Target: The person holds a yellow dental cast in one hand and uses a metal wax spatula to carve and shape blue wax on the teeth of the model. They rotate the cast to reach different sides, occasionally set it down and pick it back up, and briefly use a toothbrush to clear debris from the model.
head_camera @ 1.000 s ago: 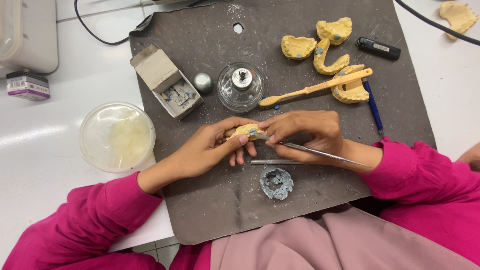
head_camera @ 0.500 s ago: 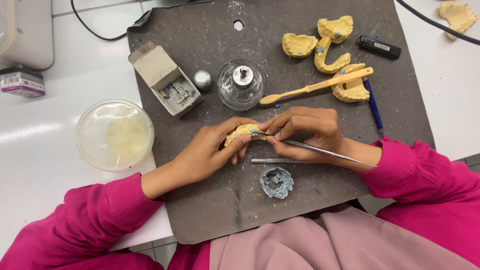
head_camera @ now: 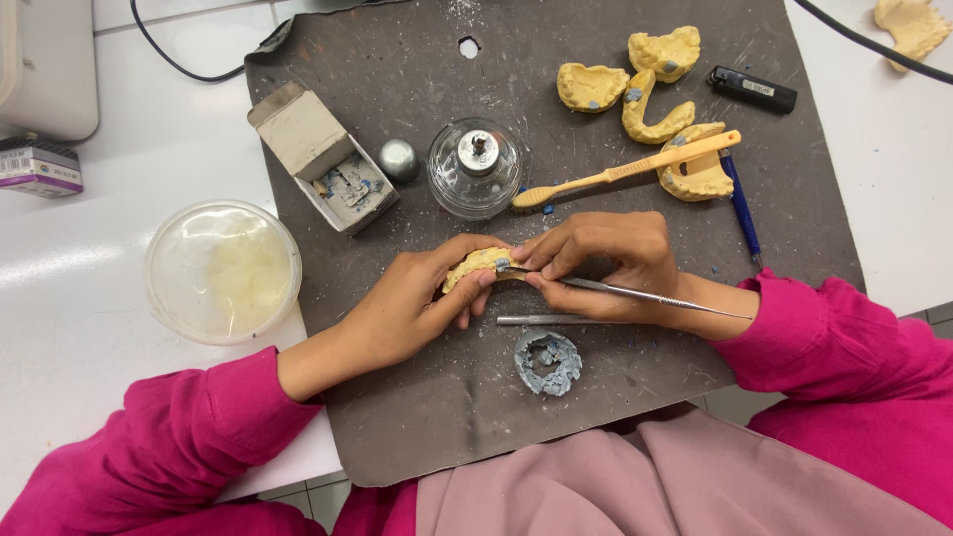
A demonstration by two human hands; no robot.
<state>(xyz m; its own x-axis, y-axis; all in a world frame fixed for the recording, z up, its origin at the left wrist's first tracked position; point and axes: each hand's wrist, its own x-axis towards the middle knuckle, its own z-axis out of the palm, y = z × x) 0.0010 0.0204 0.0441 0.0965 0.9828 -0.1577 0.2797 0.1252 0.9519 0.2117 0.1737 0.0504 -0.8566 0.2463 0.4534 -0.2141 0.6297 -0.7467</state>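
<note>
Head view shows me little changed from a moment ago: my left hand [head_camera: 412, 308] still cradles the yellow dental cast [head_camera: 478, 266] mid-mat, my right hand [head_camera: 606, 260] pinches the metal carving tool [head_camera: 645, 295], its tip seemingly now touching the cast's blue wax.

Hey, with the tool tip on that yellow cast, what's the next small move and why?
Probably a short, light scrape along the blue patch: the left hand cradles the yellow cast, and the right hand holds the thin metal tool like a pen, its tip at that patch.
</note>
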